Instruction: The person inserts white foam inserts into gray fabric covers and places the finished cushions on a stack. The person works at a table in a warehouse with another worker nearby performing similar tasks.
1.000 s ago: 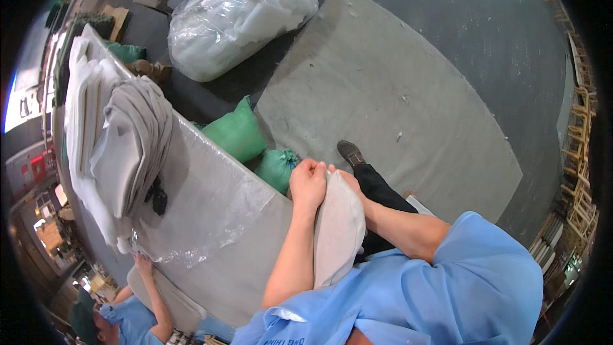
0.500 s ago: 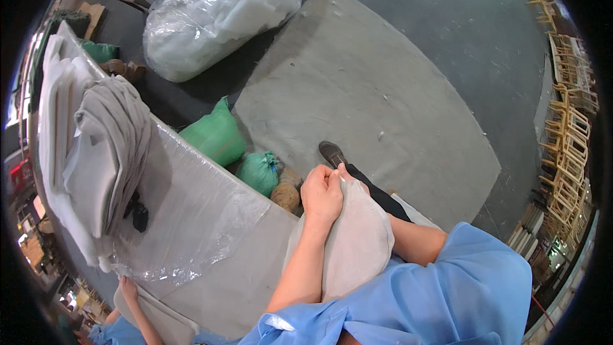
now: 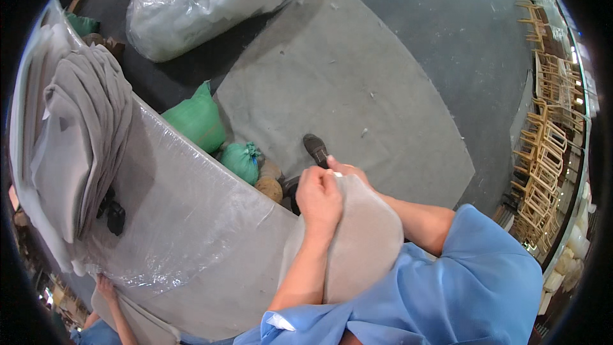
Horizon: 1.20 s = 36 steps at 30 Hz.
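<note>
A light grey fabric piece with a rounded edge, seemingly a cushion cover, lies across my lap. My left hand is closed with its fingers curled around the upper edge of the fabric. Just beside it, my right hand pinches the same edge, its fingers partly hidden behind the cloth. A small bit of white shows between the two hands. More grey cloth rests under my left forearm.
A plastic-covered table stretches to my left, bearing stacked grey covers and a black object. Green sacks stand beyond its edge. A co-worker's hand touches cloth at lower left. Wooden frames line the right.
The view has shifted, so the table and sacks sit further left and higher. Both hands stay on the fabric edge; the cloth spreads slightly wider to the right.
</note>
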Each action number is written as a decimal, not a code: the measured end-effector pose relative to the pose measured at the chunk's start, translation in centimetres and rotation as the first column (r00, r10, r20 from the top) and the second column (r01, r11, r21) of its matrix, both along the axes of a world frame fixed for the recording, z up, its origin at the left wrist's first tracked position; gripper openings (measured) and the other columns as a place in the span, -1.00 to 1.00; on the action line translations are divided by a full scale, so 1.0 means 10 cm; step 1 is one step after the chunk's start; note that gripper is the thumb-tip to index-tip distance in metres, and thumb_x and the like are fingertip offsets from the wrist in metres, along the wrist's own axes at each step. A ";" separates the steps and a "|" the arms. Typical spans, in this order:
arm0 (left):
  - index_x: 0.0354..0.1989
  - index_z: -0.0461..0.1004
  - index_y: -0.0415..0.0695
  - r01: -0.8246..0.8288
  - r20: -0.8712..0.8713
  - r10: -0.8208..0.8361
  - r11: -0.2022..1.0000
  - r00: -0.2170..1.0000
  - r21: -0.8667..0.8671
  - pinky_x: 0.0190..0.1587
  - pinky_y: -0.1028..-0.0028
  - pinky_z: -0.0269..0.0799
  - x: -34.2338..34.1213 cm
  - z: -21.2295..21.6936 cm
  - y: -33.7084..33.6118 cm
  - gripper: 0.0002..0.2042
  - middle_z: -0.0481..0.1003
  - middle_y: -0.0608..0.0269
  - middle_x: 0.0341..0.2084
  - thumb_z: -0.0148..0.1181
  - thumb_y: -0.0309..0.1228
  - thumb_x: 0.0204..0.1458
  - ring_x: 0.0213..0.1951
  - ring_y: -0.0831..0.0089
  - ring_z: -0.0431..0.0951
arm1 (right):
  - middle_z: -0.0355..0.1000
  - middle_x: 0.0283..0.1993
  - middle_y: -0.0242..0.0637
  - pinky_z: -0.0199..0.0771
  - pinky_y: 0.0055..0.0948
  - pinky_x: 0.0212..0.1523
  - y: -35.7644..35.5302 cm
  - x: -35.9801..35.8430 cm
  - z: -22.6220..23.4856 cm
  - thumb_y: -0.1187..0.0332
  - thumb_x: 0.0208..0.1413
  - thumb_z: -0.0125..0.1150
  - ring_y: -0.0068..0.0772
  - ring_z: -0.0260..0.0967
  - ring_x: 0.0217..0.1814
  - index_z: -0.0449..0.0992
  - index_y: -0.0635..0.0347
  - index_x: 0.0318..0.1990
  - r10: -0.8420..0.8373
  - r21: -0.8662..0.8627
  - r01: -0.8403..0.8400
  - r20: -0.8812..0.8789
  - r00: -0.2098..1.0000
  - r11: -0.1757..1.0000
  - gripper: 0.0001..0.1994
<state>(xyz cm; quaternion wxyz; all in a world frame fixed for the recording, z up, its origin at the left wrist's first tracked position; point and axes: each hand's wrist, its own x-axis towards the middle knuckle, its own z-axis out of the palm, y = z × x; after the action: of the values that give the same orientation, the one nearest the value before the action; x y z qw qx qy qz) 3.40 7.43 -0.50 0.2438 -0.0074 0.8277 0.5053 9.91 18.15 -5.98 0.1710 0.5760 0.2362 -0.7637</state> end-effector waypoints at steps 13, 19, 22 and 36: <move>-0.48 0.41 -0.26 -0.082 0.264 0.081 0.997 0.961 -0.007 -0.35 0.34 0.30 -0.05 -0.07 -0.13 -0.75 0.37 0.22 -0.59 0.22 -0.41 0.21 -0.50 0.42 0.33 | 0.46 -0.48 -0.44 0.36 -0.38 -0.48 -0.05 -0.22 0.11 -0.17 0.36 0.20 -0.58 0.37 -0.51 0.53 0.05 -0.42 0.171 0.144 -0.169 -0.002 0.985 0.975 -0.51; -0.48 0.44 -0.22 -0.166 0.207 0.164 0.986 0.965 -0.007 -0.45 0.48 0.19 -0.11 -0.14 -0.25 -0.75 0.33 0.48 -0.63 0.23 -0.40 0.25 -0.51 0.65 0.25 | 0.41 -0.52 -0.47 0.30 -0.37 -0.53 -0.12 -0.51 0.10 -0.10 0.36 0.24 -0.60 0.32 -0.55 0.43 0.01 -0.50 0.333 0.109 -0.332 0.007 0.943 0.937 -0.53; -0.49 0.43 -0.23 -0.182 0.233 0.187 0.982 0.954 -0.044 -0.45 0.44 0.23 -0.16 -0.09 -0.34 -0.74 0.35 0.43 -0.65 0.23 -0.41 0.24 -0.52 0.62 0.27 | 0.38 -0.53 -0.48 0.29 -0.35 -0.53 -0.24 -0.56 0.02 -0.10 0.35 0.25 -0.59 0.31 -0.56 0.41 0.01 -0.51 0.307 0.040 -0.308 0.030 0.951 0.950 -0.52; -0.54 0.35 -0.19 -0.219 0.231 0.233 0.972 0.945 -0.084 -0.46 0.47 0.17 -0.14 -0.11 -0.30 -0.72 0.28 0.46 -0.63 0.20 -0.46 0.23 -0.53 0.63 0.20 | 0.50 -0.41 -0.45 0.43 -0.38 -0.39 -0.20 -0.59 -0.06 0.00 0.42 0.18 -0.53 0.44 -0.43 0.54 0.10 -0.32 0.406 -0.285 -0.429 -0.137 0.903 0.857 -0.62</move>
<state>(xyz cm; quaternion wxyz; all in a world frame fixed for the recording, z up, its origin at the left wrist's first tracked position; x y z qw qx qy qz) 2.05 4.38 -1.64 0.2818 -0.1701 0.8001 0.5015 4.02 16.12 -6.63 0.4116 0.4491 0.2396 -0.7560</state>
